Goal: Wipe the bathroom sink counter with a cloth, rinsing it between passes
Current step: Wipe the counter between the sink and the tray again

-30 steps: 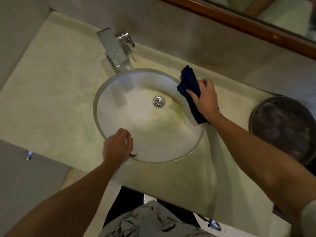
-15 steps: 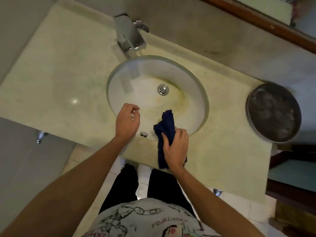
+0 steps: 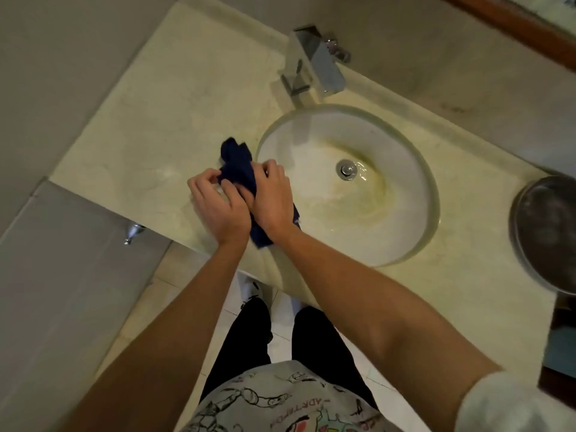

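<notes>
A dark blue cloth (image 3: 236, 163) lies bunched on the pale stone counter (image 3: 162, 126) just left of the round white sink (image 3: 402, 157). My right hand (image 3: 272, 201) presses down on the cloth and grips it at the basin's left rim. My left hand (image 3: 218, 204) touches my right hand, and its fingertips pinch the cloth's left edge. Part of the cloth sticks out below my right wrist. The sink has a chrome drain (image 3: 346, 169) and yellowish stains around it.
A square chrome faucet (image 3: 314, 62) stands behind the basin. A round dark metal dish (image 3: 548, 229) sits on the counter at the right edge. A wood-framed mirror (image 3: 511, 23) runs along the back wall. My legs stand against the counter's front edge.
My right hand carried the cloth from the basin's right rim, across its front, to the left rim. My left hand left the front rim and joined it on the cloth.
</notes>
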`<state>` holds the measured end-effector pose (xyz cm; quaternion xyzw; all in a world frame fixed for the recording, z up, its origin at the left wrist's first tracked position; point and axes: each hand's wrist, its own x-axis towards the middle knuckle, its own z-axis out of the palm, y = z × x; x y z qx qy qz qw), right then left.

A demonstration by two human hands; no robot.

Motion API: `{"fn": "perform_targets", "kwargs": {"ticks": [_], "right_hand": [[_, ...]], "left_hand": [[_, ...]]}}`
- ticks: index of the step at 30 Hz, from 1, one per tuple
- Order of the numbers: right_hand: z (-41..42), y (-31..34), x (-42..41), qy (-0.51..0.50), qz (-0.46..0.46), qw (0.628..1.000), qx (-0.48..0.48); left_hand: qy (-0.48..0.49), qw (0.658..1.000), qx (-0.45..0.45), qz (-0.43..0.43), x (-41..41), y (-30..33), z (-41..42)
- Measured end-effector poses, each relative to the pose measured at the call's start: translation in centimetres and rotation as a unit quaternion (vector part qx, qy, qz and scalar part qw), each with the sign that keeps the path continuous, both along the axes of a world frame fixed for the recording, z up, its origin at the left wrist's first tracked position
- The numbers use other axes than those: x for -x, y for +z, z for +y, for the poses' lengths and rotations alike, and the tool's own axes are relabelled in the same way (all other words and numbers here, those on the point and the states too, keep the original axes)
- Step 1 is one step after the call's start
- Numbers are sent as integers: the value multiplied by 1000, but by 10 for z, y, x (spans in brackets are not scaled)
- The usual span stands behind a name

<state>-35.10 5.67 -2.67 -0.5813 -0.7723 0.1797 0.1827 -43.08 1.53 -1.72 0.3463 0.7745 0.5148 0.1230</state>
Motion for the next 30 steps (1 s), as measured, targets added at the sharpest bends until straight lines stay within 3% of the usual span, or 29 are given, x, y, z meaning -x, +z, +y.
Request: {"fn": "perform_targets", "kwargs": {"ticks": [4,9,13,16,21,25,30], "right_hand": [[47,-8,21,35,-13,999,-16],[20,-4,-2,42,-1,999,-4],[-53,-4,-79,86,-13,996,3],[-94,-5,-159,98,-29,995,-3],[-99,2,-299,-23,-58,998,9],[-56,0,-368,-133,-82,988,11],[32,0,-382,-156,-90,984,-8]], "left_hand": [[10,999,14,-37,-10,-6,-10],[22,998,17,-57,-13,-3,-10],[53,997,26,-44,-17,-3,-6],[-14,998,58,-13,-39,-2,-4],[-145,983,102,56,-82,-13,2],[-146,972,152,105,-96,-25,5],[-136,962,184,147,-100,-26,6]]}}
